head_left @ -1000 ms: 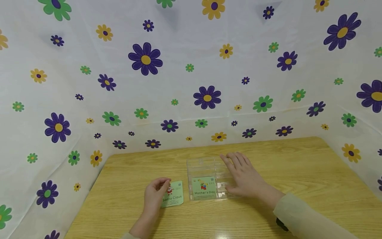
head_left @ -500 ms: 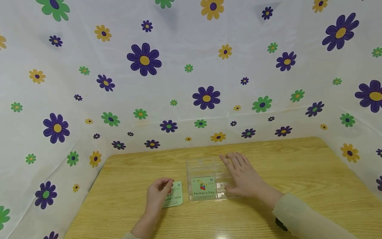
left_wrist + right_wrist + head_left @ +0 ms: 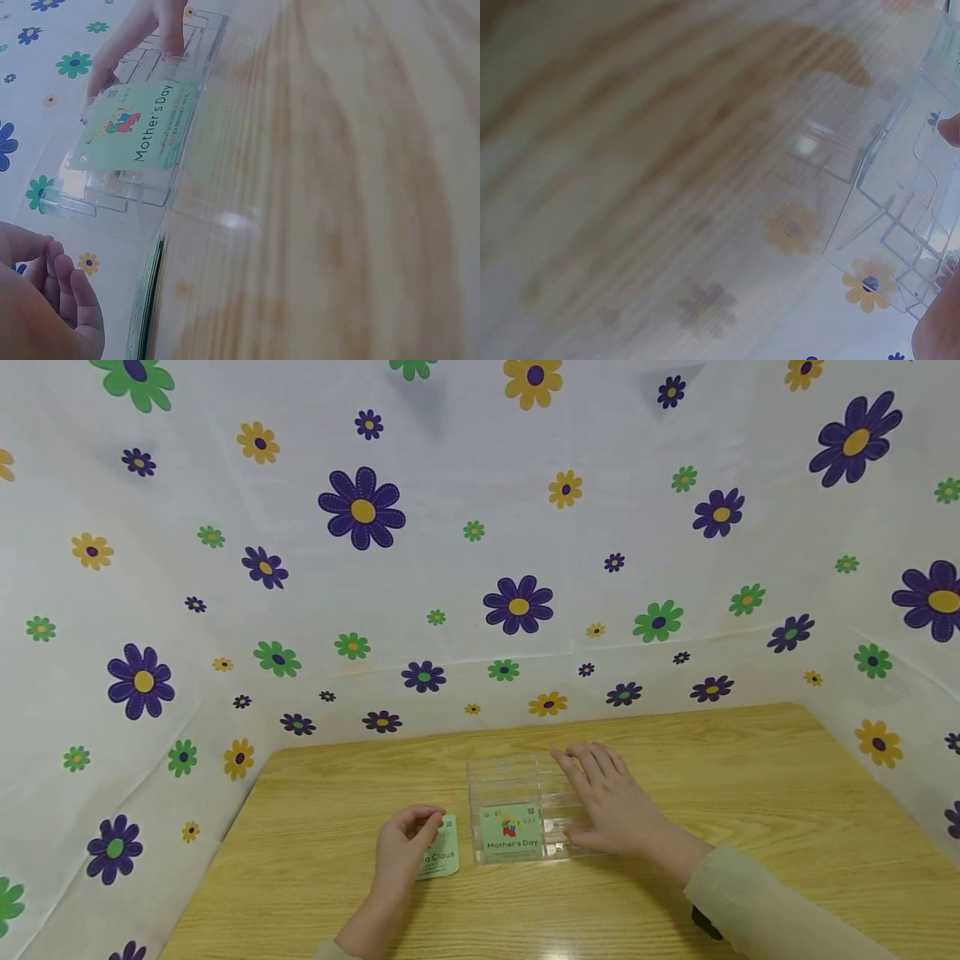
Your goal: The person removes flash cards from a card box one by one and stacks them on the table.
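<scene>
My left hand (image 3: 401, 843) hovers at the stack of green cards (image 3: 444, 853), covering the left part of the top one; "Claus" still shows on it. The left wrist view has this hand (image 3: 52, 292) with curled fingers, thumb tip against the index finger, and no card between them. Beside it, the card stack (image 3: 150, 300) appears edge-on. A clear plastic card holder (image 3: 504, 768) with stepped slots stands to the right. A green "Mother's Day" card (image 3: 512, 832) leans in its left front slot. My right hand (image 3: 611, 802) grips the holder's right side, thumb in front and fingers toward the back.
All this sits on a wood-grain table (image 3: 712, 777). A white cloth (image 3: 450, 568) printed with purple, green and yellow flowers rises behind the table and on both sides. A dark band (image 3: 707, 924) shows under the right sleeve (image 3: 765, 893).
My left hand has slid slightly right across the card stack, hiding more of the "Santa Claus" card. The stack, the holder and my right hand have stayed in place.
</scene>
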The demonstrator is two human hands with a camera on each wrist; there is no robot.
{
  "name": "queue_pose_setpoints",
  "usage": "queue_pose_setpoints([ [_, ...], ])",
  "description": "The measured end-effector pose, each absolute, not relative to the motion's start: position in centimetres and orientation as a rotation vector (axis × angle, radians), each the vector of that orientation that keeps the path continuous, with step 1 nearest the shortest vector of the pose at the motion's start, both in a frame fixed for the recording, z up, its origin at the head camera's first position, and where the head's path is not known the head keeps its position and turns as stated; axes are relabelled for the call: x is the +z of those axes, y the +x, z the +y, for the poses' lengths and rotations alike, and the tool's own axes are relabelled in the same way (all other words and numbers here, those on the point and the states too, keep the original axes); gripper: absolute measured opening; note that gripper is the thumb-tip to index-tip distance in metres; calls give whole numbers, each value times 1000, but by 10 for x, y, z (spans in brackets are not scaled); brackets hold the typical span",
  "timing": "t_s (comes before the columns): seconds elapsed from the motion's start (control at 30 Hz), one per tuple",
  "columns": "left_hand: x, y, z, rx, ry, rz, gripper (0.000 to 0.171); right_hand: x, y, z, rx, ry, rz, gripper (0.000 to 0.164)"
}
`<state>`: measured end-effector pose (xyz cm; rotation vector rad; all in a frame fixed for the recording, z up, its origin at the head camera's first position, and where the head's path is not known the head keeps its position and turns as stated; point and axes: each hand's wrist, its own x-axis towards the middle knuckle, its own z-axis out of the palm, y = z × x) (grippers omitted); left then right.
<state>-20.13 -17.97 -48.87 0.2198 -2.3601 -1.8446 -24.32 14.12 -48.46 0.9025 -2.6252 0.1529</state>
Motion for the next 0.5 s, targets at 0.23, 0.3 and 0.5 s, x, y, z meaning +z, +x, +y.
queue_pose_setpoints([
  [0.23,-486,-200,-178,-1906,203,-2344,19,-487,-244,141,159,910,-2578,115],
  [0.3,-486,-200,-178,-1922,193,-2333,19,-488,-245,142,160,914,-2555,116],
  [0.5,-487,-200,-175,-1923,191,-2336,19,-489,-245,141,167,919,-2558,116],
])
